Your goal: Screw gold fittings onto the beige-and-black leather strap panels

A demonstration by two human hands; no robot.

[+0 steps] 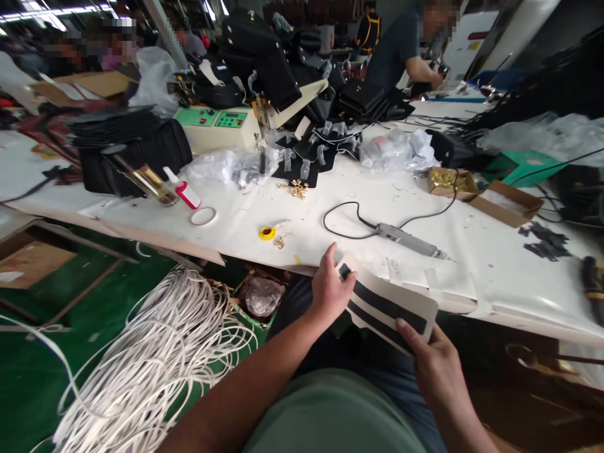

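Note:
Between my two hands, over my lap at the table's front edge, is a flat cream panel [419, 302] with dark strips along it. My left hand [330, 286] pinches its left end, thumb on the face beside a small dark patch. The right end is gripped by my right hand [431, 352], thumb on top and fingers behind. On the table just beyond lies a grey electric screwdriver [408, 240] with a black cord. A yellow tape roll [267, 233] and a few small gold metal fittings [279, 242] rest to the left of it.
Across the white table [236, 220] stand a red-and-white bottle [187, 194], a white ring [203, 216], a pile of gold fittings [298, 189] and a box of gold pieces [448, 181]. White cords [160, 358] cover the floor at left. A co-worker [396, 47] stands behind black bags.

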